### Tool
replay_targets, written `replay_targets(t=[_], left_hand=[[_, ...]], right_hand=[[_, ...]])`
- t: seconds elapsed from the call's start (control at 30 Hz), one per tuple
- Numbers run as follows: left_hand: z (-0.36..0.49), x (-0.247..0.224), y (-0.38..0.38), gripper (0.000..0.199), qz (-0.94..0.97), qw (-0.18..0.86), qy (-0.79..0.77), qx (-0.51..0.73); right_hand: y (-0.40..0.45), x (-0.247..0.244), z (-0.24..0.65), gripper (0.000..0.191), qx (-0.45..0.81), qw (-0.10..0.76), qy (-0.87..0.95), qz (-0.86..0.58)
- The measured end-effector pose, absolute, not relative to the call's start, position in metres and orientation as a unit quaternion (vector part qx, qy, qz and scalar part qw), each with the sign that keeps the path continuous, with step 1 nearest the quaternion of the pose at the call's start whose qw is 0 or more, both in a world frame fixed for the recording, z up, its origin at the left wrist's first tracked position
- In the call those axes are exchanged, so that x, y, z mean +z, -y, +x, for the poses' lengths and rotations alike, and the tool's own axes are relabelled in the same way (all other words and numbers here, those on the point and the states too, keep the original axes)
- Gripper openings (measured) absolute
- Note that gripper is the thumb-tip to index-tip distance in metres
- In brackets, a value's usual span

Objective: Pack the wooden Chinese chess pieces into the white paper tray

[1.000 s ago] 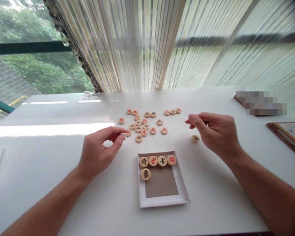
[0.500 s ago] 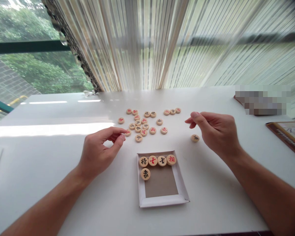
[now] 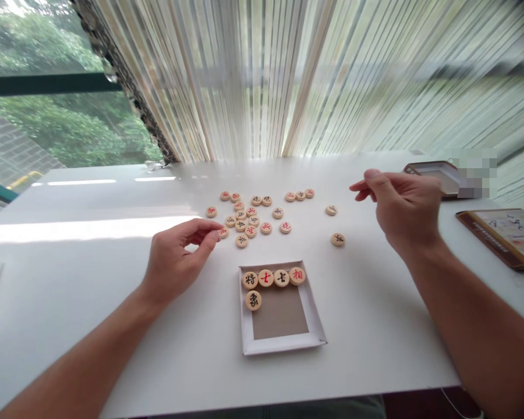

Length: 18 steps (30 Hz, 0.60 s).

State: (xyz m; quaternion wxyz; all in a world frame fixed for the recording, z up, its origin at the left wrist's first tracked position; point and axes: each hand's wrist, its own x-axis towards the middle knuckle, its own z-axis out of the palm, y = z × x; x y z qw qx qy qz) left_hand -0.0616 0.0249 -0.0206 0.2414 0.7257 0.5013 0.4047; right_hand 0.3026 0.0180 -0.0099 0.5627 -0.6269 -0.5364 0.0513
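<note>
My left hand (image 3: 177, 256) has its thumb and index fingertips closed at the edge of a red-marked Chinese chess piece (image 3: 223, 232) on the table. Beside it spreads a loose group of round wooden pieces with red or black characters. My right hand (image 3: 408, 212) is raised over the table's right side, thumb and fingers pressed together, with no piece visible in them. Left of it lie two black-marked pieces, a farther one (image 3: 331, 210) and a nearer one (image 3: 337, 239). In front of me, a shallow white box (image 3: 283, 347) holds a row of pieces and a single black elephant piece (image 3: 253, 301) below.
An open tray (image 3: 432, 169) sits at the back right, partly behind my right hand and a blurred patch. Nearer is a brown box lid (image 3: 502, 235). Striped string curtains (image 3: 244, 81) hang behind the white table (image 3: 179, 361).
My right hand has moved right and away from me, uncovering a black-marked piece. My left hand stays at the same red piece. The view has shifted slightly, bringing the back-right tray into sight.
</note>
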Motion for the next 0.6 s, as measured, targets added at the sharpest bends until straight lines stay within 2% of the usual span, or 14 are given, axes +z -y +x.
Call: replay_targets(t=[0.27,0.6], left_hand=[[-0.063,-0.018,-0.030,0.020,0.720,0.225,-0.507,0.417],[-0.066,0.001,-0.044,0.015,0.740,0.189,-0.503,0.404]], right_hand=[[-0.026,-0.028,0.301,0.031,0.070,0.506,0.549,-0.661],[-0.023,-0.032,0.290,0.035,0.088,0.486,0.582,-0.646]])
